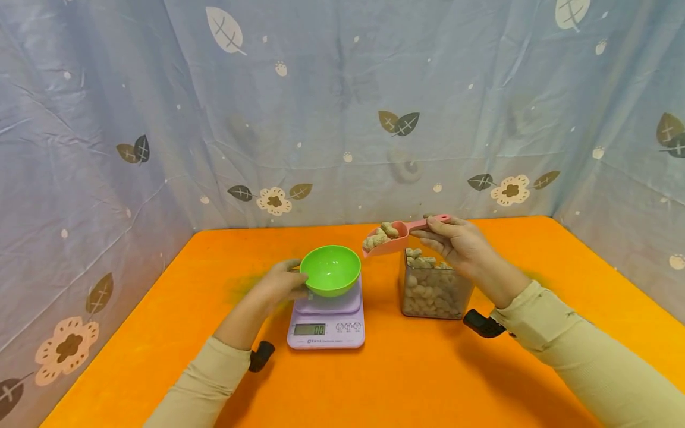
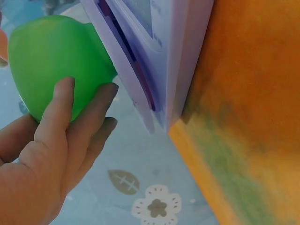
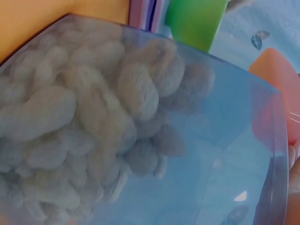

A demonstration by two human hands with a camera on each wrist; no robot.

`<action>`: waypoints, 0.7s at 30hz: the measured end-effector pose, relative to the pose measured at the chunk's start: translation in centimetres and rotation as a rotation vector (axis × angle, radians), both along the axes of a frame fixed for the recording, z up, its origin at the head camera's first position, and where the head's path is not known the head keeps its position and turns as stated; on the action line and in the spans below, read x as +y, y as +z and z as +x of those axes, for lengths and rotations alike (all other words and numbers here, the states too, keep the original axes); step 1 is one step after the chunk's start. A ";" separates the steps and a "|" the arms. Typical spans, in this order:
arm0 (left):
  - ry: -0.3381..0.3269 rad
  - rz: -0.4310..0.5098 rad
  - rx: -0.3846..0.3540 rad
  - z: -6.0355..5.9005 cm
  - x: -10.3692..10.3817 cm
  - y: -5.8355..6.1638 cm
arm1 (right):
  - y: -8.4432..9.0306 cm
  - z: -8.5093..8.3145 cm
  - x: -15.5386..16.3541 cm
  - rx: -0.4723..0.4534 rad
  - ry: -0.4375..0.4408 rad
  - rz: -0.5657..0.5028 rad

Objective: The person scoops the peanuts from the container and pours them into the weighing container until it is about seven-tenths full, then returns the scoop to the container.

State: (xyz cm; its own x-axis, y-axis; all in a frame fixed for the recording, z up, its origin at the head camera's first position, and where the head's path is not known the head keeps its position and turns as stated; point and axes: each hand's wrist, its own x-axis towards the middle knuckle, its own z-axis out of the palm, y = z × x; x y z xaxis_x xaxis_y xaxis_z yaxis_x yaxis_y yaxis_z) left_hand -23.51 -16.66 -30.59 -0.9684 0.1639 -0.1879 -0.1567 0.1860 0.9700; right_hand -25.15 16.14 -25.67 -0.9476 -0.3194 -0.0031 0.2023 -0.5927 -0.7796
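Observation:
A green bowl point(image 1: 330, 270) stands on the lilac kitchen scale point(image 1: 326, 339), and its inside shows no contents. My left hand point(image 1: 278, 282) touches the bowl's left side; in the left wrist view the fingers point(image 2: 58, 112) lie fairly straight against its outer wall. My right hand point(image 1: 460, 241) grips the handle of a pink scoop point(image 1: 393, 242), which carries several unshelled peanuts point(image 1: 382, 236). The scoop is held in the air, right of the bowl and above the left edge of a clear plastic container point(image 1: 436, 291).
Many peanuts point(image 3: 93, 103) fill much of the container, which stands on the orange tabletop point(image 1: 401, 374) right of the scale. The scale's display point(image 1: 310, 329) shows zeros. A patterned blue-grey curtain point(image 1: 332, 107) hangs behind the table and at both sides.

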 end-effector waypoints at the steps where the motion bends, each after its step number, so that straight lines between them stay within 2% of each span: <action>1: -0.002 0.003 0.000 0.0 0.0 0.0 | 0.0 0.0 -0.2 0.008 -0.003 0.015; 9: 0.002 0.014 -0.009 0.1 -0.1 -0.1 | -0.1 -0.3 -2.0 0.044 -0.004 0.124; 12: 0.001 0.017 -0.009 0.2 -0.1 -0.1 | -0.2 -0.4 -2.9 0.082 -0.018 0.200; 15: -0.004 0.023 -0.007 0.2 -0.1 -0.1 | -0.2 -0.6 -3.9 0.110 -0.045 0.294; 21: -0.003 0.026 -0.015 0.1 0.0 -0.2 | -0.2 -0.8 -5.7 0.206 -0.101 0.564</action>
